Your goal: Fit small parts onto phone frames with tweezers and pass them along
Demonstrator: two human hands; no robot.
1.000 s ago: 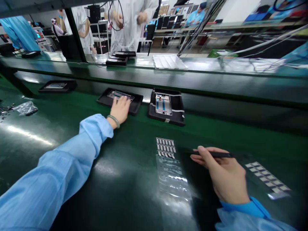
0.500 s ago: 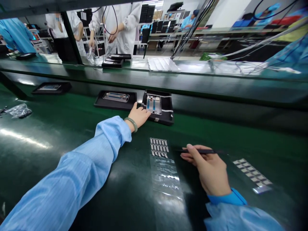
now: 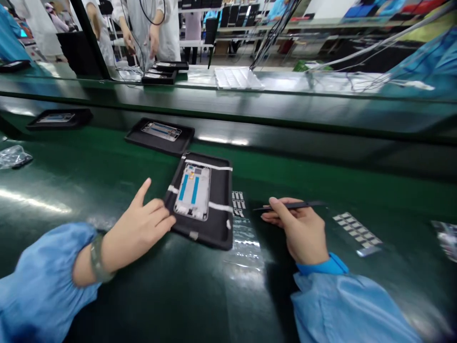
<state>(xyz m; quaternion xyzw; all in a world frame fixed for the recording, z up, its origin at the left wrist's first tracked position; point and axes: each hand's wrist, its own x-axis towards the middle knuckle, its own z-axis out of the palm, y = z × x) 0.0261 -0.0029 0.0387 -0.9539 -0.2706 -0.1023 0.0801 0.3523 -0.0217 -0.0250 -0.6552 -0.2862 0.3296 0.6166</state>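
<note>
My left hand (image 3: 137, 227) grips the near left edge of a black tray (image 3: 218, 227) lying on the green bench in front of me. In the tray rests a white phone frame (image 3: 193, 191) with two blue strips, held by white bands. My right hand (image 3: 298, 231) lies to the right of the tray and holds thin black tweezers (image 3: 291, 206) pointing left. Between tray and right hand lies a clear film strip (image 3: 243, 237) carrying several small grey pads (image 3: 237, 199).
Two more black trays with phone parts, one (image 3: 160, 136) behind and one (image 3: 59, 119) far left, sit on the belt. A second pad strip (image 3: 356, 231) lies right. A clear bag (image 3: 12, 156) lies at the left. People in white coats (image 3: 144, 24) work beyond the raised shelf (image 3: 285, 102).
My left hand took the right tray from the belt and pulled it toward me onto the bench, turning it slightly. My right hand with the tweezers stayed in place.
</note>
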